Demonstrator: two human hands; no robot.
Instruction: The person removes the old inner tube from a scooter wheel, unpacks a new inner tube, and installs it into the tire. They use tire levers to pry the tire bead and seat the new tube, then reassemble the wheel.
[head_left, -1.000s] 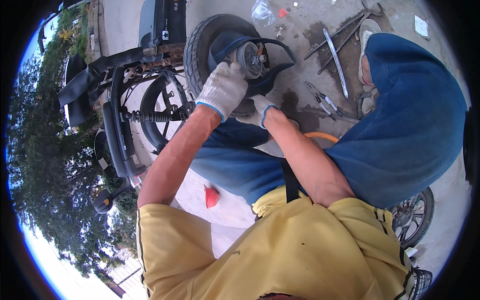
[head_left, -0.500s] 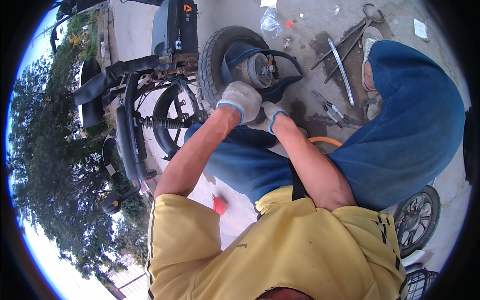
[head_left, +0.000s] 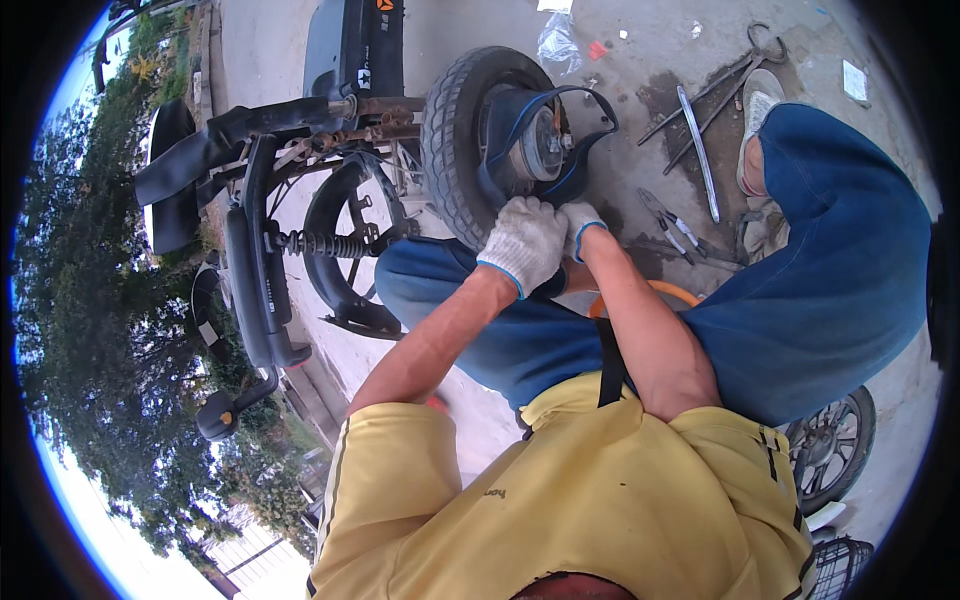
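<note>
Rubber first: a small black tyre (head_left: 455, 140) on its wheel lies at 12 o'clock from the person's knees, on bare concrete ground (head_left: 640, 60). A dark inner tube (head_left: 580, 150) loops out around the hub (head_left: 540, 145), partly free of the tyre. Left hand (head_left: 522, 243), in a white knit glove, is closed over the tyre's near edge at 6 o'clock of the wheel; right hand (head_left: 580, 222), also gloved, presses just beside it, fingers curled, grip hidden behind the left. Long tyre levers (head_left: 698, 150) and pliers (head_left: 672, 222) lie at 2 o'clock, untouched. Scooter frame (head_left: 260, 260) rests on its side at 9 o'clock. Judged stage: tyre off the scooter, tube half out; refitting remains.
</note>
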